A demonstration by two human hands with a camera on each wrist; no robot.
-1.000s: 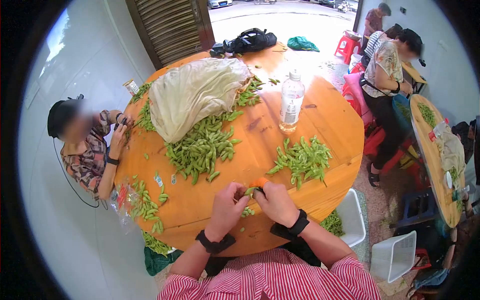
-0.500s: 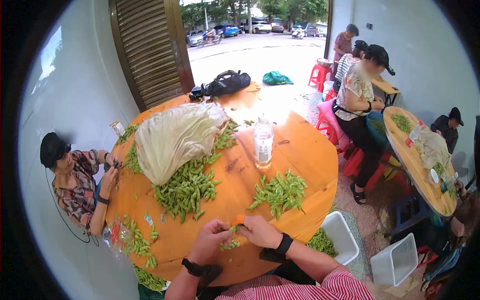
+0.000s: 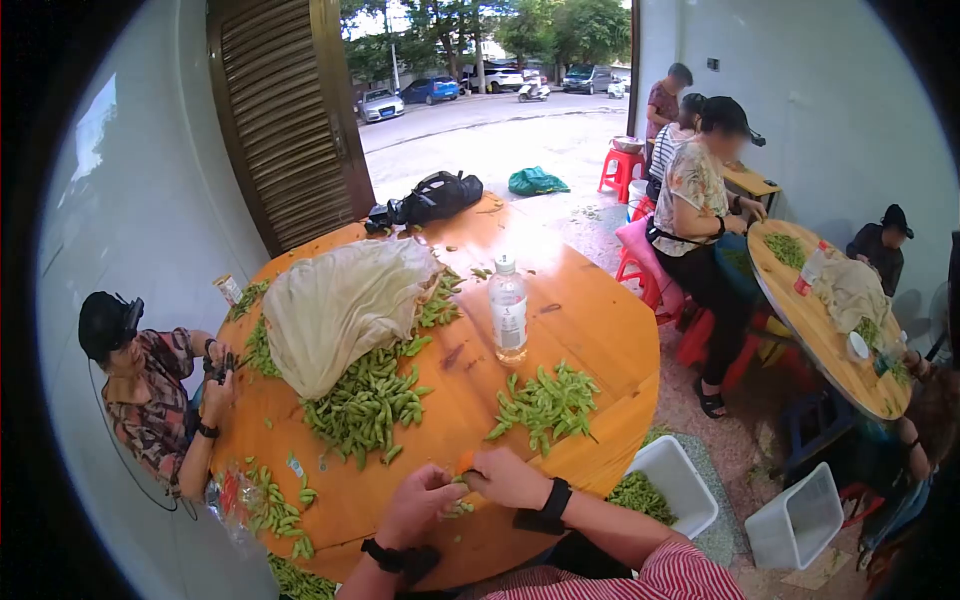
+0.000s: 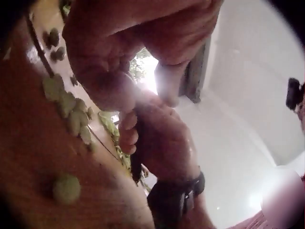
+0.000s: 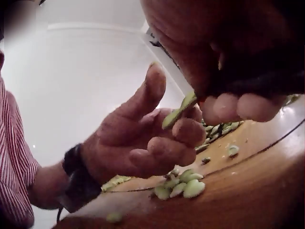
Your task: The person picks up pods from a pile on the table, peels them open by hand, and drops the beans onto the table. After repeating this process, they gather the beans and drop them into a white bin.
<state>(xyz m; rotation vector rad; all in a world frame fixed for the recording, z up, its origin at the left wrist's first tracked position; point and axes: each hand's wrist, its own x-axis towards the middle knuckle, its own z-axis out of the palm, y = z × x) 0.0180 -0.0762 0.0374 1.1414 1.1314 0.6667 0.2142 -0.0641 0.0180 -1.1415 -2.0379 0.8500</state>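
My left hand (image 3: 412, 505) and right hand (image 3: 512, 476) meet over the near edge of the round wooden table (image 3: 600, 300). A green soybean pod (image 5: 177, 114) lies in the curled fingers of my left hand, its thumb raised away from it. The pod's far end reaches my right fingertips (image 5: 224, 107). My right hand grips a dark tool (image 4: 137, 160) with an orange part (image 3: 465, 461); its exact kind is hidden by the fingers. Below the hands sits a small heap of shelled beans (image 5: 178, 186), with one loose bean (image 4: 66, 188) closer to the left wrist camera.
A big pod pile (image 3: 370, 410) lies partly under a pale cloth (image 3: 345, 305). A smaller pile (image 3: 545, 405) lies right, behind it a bottle (image 3: 508, 320). Left sits another person (image 3: 150, 385). A white basket (image 3: 675, 480) with pods stands by the table's right edge.
The head view has tilted up and turned right, showing more street. Both hands stay together at the near table edge. My left thumb and fingers look more spread than before.
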